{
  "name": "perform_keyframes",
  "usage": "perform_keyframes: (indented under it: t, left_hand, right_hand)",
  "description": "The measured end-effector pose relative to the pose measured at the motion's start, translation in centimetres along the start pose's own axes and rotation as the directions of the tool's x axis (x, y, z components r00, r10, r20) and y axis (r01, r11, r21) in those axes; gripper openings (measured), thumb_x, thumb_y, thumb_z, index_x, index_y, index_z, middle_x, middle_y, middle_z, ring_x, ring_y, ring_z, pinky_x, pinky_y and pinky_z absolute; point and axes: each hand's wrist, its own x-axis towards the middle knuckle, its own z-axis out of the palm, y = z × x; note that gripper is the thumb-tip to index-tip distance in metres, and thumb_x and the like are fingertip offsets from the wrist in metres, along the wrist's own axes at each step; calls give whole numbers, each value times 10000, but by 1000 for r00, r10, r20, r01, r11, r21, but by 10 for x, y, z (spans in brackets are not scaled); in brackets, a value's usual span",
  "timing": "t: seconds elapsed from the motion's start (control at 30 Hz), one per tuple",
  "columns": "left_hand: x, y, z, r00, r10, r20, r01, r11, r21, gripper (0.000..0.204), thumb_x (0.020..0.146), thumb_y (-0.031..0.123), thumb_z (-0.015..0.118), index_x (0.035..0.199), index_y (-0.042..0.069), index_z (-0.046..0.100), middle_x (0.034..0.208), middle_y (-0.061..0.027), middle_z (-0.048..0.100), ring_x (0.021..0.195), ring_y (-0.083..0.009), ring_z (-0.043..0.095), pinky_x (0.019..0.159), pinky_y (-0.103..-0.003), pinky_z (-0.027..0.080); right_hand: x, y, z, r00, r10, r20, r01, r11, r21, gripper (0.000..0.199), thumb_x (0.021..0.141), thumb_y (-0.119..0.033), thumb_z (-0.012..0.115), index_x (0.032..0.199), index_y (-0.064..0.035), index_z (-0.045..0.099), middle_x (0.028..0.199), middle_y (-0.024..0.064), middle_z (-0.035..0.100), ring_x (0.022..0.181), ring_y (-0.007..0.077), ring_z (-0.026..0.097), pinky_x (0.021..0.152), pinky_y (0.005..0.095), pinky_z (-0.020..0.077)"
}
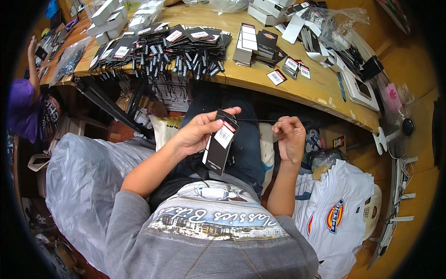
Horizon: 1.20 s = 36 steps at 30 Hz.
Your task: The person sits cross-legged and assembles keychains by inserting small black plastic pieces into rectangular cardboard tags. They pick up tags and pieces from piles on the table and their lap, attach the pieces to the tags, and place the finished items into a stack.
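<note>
Above my lap, my left hand (199,131) pinches a black hang tag (217,152) near its top, thumb in front. The tag carries a white barcode label with a red strip and hangs slightly tilted; more than one card seems stacked there. A thin dark string (260,120) runs taut from the tag's top to my right hand (290,135), whose curled fingers grip its far end. On the table ahead, a big pile of black strung tags (160,46) spreads out, with many strings dangling over the front edge.
Stacks of unstrung tags (265,45) and small loose tags (277,77) lie on the wooden table (325,90). White boxes (109,18) stand at the back left. A grey plastic bag (83,181) bulges at my left; folded white shirts (337,204) lie right. Another person's purple sleeve (23,107) shows far left.
</note>
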Motion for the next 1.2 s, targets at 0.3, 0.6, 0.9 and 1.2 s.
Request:
perform_keyframes:
  t: [0.3,0.6,0.9,1.2]
  left_hand:
    - [5,-13,16,996,-86,-9,86,996,-11,471,779,133,542,1188,-4,356,943,-66,569,805,-106,571,702,-226,480]
    - [0,-9,1,959,12,-283,-18,1000,-17,255,832,114,440,1047,-22,443,1000,-136,529,830,-186,569,720,-309,492]
    - [-1,-15,17,954,185,-235,-141,971,194,174,821,34,430,990,4,404,860,-81,515,768,-119,531,687,-247,461]
    - [-2,-17,14,863,369,-346,-202,879,433,201,736,7,564,928,-1,503,810,-43,576,685,-74,543,606,-210,467]
  right_hand:
    - [15,0,22,979,16,203,-162,666,728,134,749,-171,575,801,-54,536,720,24,536,595,97,452,562,215,382]
    - [-8,2,49,954,-301,-10,278,892,-358,134,746,-73,575,852,4,598,732,56,540,556,65,459,483,160,342]
    - [-16,35,74,976,-77,206,180,815,-550,172,802,29,436,894,28,581,830,71,476,601,86,492,496,172,408]
    - [-15,23,71,996,-92,-6,81,905,-417,198,714,77,537,898,16,576,737,52,530,563,70,512,484,164,402]
